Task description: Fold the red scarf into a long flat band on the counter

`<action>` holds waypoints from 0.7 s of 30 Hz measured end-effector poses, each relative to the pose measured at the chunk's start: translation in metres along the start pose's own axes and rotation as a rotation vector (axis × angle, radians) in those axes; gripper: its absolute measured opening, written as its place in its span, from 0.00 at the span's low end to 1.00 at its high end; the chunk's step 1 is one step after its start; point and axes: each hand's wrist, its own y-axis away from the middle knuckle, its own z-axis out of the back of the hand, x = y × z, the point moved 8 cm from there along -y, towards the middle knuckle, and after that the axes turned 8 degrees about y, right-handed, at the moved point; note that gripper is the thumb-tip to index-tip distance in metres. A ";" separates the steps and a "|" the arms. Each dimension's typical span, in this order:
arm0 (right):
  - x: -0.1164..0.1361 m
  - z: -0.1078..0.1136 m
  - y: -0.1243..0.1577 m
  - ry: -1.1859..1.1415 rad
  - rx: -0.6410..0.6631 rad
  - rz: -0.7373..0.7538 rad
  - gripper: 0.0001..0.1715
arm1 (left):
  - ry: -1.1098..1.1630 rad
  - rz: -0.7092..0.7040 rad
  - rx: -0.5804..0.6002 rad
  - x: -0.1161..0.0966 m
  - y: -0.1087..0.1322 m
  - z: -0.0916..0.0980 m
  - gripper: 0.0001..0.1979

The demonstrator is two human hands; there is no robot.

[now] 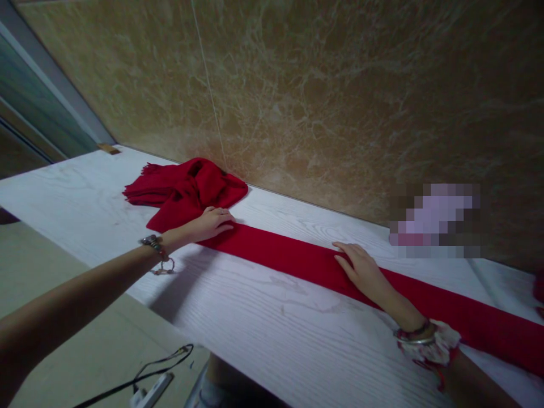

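Observation:
A red scarf (280,255) lies as a long flat band across the white table, running off the right edge of the view. At its left end the cloth runs up to a loose red heap (199,184) with a fringed edge. My left hand (211,222) rests on the band beside the heap, palm down, fingers stretched out. Further right, my right hand (359,270) lies on the band with its thumb and fingers spread. Both hands touch the cloth, and neither grips it. The undersides of both hands are hidden.
The white wood-grain table (272,317) meets a brown marbled wall (297,102). A pixelated pinkish thing (437,215) stands at the back right. A small brown piece (109,148) lies at the far left corner. Below are a power strip (155,391) and black cable (110,391).

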 end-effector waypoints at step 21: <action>-0.004 -0.006 -0.003 0.042 0.153 0.108 0.21 | 0.009 -0.077 0.036 0.010 0.005 -0.003 0.23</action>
